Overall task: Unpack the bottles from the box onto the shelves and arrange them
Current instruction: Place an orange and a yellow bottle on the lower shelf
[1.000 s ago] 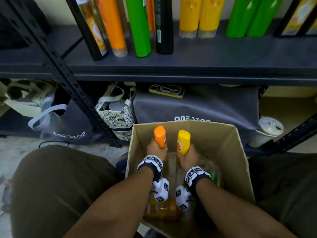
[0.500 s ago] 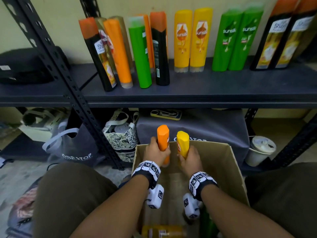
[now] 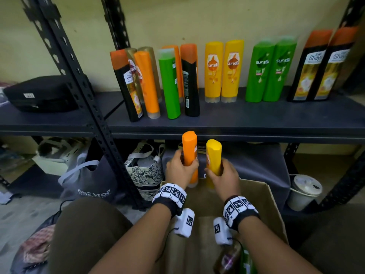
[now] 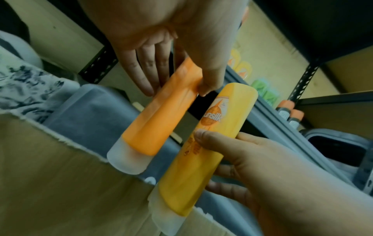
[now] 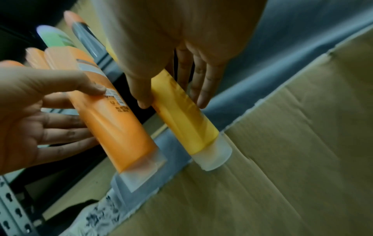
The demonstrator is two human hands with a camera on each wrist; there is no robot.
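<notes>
Two bottles are being held side by side above the far edge of the cardboard box (image 3: 262, 206), just below the front lip of the shelf (image 3: 237, 123). The left hand (image 3: 180, 171) is gripping the orange bottle (image 3: 190, 153), thumb on its label side and fingers (image 4: 141, 71) lying along its back. The right hand (image 3: 224, 177) is gripping the yellow Sunsilk bottle (image 3: 213, 155) the same way, its thumb pressing the printed front. Both bottles are standing upright with their clear caps pointing down, close together but not clearly touching. On the shelf, a mixed cluster of bottles (image 3: 156, 82) is standing at the left, some leaning; to its right are sitting a pair of yellow Sunsilk bottles (image 3: 223, 70), a pair of green Sunsilk bottles (image 3: 271, 70) and a pair of black bottles with orange tops (image 3: 320, 64). More bottles are lying in the box near the person's wrists. Under the shelf a grey bag (image 3: 88, 180) and a floral bag (image 3: 145, 171) are sitting beside a white cup (image 3: 304, 191).
</notes>
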